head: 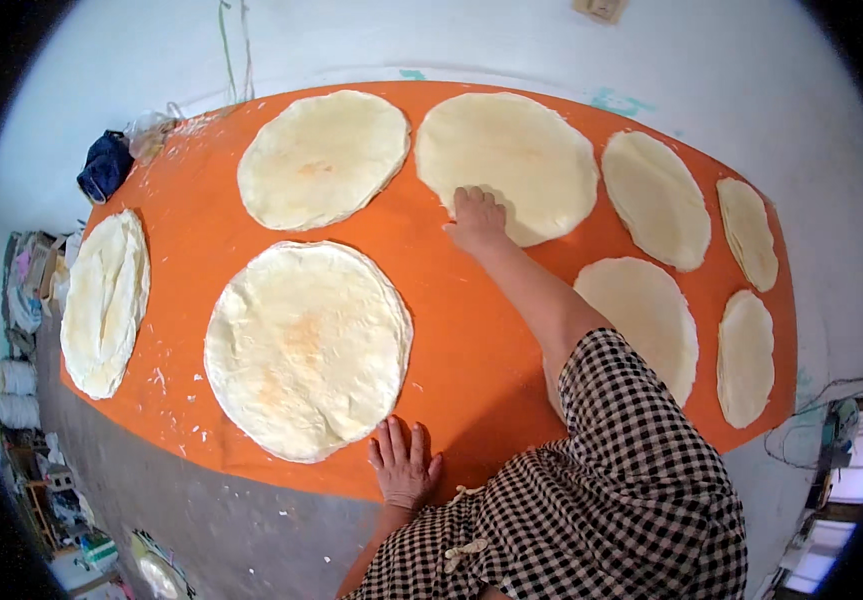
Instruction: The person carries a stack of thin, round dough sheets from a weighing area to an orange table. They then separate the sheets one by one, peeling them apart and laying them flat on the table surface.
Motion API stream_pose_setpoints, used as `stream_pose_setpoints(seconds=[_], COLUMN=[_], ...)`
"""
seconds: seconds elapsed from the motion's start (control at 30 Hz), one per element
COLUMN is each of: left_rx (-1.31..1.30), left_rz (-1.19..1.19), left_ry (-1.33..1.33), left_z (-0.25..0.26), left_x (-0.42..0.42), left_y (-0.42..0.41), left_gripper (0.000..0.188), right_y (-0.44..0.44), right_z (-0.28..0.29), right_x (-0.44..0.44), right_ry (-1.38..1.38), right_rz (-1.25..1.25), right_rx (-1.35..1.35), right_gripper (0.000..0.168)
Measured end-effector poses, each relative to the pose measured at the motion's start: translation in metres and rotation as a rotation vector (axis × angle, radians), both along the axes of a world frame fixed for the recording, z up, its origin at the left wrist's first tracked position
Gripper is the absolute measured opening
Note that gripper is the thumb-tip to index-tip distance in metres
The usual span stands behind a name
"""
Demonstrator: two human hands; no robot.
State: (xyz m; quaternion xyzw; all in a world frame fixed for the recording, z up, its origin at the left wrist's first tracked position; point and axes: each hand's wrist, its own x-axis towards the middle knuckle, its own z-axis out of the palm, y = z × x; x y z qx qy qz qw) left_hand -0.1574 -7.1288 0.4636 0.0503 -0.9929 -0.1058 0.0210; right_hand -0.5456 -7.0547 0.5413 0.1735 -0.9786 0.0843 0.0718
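Observation:
My left hand lies flat on the orange tabletop, fingers spread. Its fingertips are beside the lower right edge of a large round stack of thin flatbread sheets, which is wrinkled and browned in patches. Reaching forward, my right hand rests its bent fingers on the near left edge of a smoother pale flatbread stack at the back. The thumb sticks out to the left past that edge. Whether the fingers pinch the top sheet is hidden. Another browned stack lies to the left of this hand.
More flatbread stacks lie at right, including an oval-looking one and one partly behind my sleeve. A folded stack sits at the left end. A dark blue cloth item and plastic bag are near the white wall.

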Motion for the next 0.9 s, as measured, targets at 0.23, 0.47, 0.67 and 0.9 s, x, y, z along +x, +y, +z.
stream_pose_setpoints(seconds=[0.23,0.47,0.67,0.9], left_rx=[0.082,0.001,0.024,0.055], left_rz=[0.026,0.014,0.025,0.035], left_ry=[-0.066,-0.111,-0.129,-0.117], left_z=[0.001,0.010,0.011,0.005], left_x=[0.006,-0.007,-0.007,-0.003], left_y=[-0.002,-0.001,-0.001,-0.001], left_gripper=[0.073,0.070,0.071,0.071], right_y=[0.008,0.051,0.057,0.065], right_z=[-0.022,0.005,-0.025,-0.002], right_x=[-0.064,-0.074,-0.101,-0.120], right_ry=[-0.221,-0.728,-0.541,-0.371], right_rz=[0.030,-0.137,-0.154,-0.276], right_rx=[-0.087,-0.972,-0.986,-0.947], right_gripper=[0.021,0.024,0.026,0.024])
